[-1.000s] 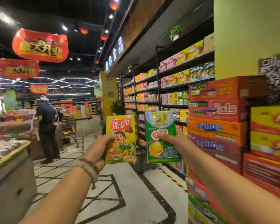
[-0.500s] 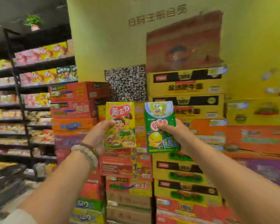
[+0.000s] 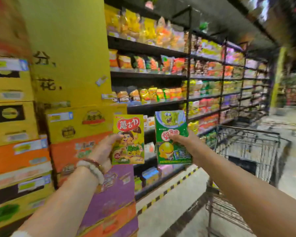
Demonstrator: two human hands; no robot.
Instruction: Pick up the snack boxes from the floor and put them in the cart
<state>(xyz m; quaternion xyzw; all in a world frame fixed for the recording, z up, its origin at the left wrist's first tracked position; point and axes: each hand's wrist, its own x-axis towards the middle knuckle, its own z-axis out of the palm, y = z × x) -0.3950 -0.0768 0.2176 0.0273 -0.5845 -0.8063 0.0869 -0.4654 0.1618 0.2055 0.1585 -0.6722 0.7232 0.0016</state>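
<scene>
My left hand grips a yellow snack box with a red label and a cartoon boy, held upright at chest height. Beside it, my right hand grips a green snack box with a yellow cartoon face, also upright. The two boxes are side by side, a small gap apart. A metal wire shopping cart stands to the right, behind and below my right forearm; its basket rim is at about the boxes' height.
Stacked cartons in yellow, orange and purple fill the left, against a yellow pillar. Black shelves of snack bags run along the aisle behind the boxes. Pale floor with a yellow-black stripe lies below.
The view has swung to the right: the carton wall slid left, and the shelf aisle and the cart came into view. Both hands keep the same boxes held up in front.
</scene>
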